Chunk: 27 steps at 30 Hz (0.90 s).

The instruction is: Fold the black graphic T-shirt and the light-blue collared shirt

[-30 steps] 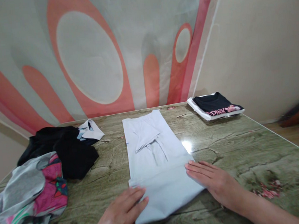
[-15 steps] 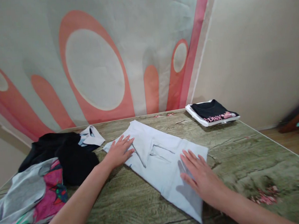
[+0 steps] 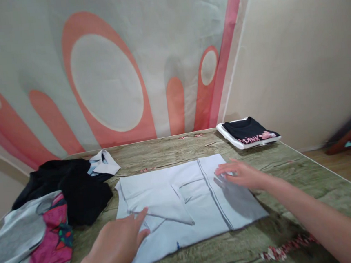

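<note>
A white garment [image 3: 197, 207], probably a shirt, lies partly folded on the table, with a pointed flap turned over on its left half and a crease line down its right half. My left hand [image 3: 119, 238] rests at its near left side, index finger and thumb apart on the cloth; the other fingers are hidden. Towards the right end, my right hand [image 3: 242, 172] has its fingertips and thumb drawn together on the white cloth, with a bit of fabric showing between them.
A black garment with a white collar [image 3: 75, 185] lies bunched at the left, behind a grey and pink garment [image 3: 21, 235]. Folded clothes, a black shirt with pink lettering on top [image 3: 246, 129], sit at the back right. The wooden-patterned table [image 3: 164, 148] meets the wall behind.
The white garment has turned so that its long side runs more squarely across the table. My left hand has come nearer to me; my right hand has moved away and its flat fingers have closed.
</note>
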Available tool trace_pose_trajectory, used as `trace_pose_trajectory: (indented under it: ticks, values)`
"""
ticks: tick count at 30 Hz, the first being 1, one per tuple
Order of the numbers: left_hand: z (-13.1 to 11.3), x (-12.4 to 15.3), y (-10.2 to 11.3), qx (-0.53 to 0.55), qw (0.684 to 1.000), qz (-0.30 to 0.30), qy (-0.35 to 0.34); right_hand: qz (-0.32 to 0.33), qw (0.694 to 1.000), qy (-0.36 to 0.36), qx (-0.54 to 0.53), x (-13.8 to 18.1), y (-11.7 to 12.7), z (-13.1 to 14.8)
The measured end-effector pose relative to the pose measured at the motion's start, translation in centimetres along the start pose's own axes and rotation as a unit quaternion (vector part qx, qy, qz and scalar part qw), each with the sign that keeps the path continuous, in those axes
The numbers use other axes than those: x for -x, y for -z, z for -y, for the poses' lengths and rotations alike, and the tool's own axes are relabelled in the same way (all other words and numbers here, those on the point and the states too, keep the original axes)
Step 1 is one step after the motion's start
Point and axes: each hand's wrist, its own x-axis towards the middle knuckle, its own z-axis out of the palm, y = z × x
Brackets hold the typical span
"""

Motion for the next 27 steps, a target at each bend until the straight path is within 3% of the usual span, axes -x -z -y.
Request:
trace_pose_trajectory:
  ticks: [4,9,12,15,18,27]
  values:
    - [-1.5,-1.9,2.4,-0.012,0.996,-0.081,-0.039,-0.098,0.995,-0.023,0.029,-3.6,-1.8,1.1]
    - [-5.6,-8.3,3.2,0.031,0.971,-0.17,-0.165,-0.066,0.992,-0.054,0.092,-6.4,-4.9,2.4]
    - [-6.6,-11.0,2.1,0.061,0.964,-0.154,-0.209,-0.069,0.989,-0.063,0.112,-6.5,-5.9,2.2]
    - [-5.9,-11.9,0.1,0.087,0.969,-0.126,-0.196,-0.066,0.989,-0.063,0.113,-6.3,-6.3,1.9]
    - [-4.7,-11.7,-1.5,0.099,0.966,-0.144,-0.193,-0.068,0.989,-0.058,0.117,-6.2,-6.4,1.7]
    - [-0.5,-12.0,-2.5,0.103,0.971,-0.168,-0.139,-0.074,0.984,-0.057,0.15,-6.4,-6.6,0.7]
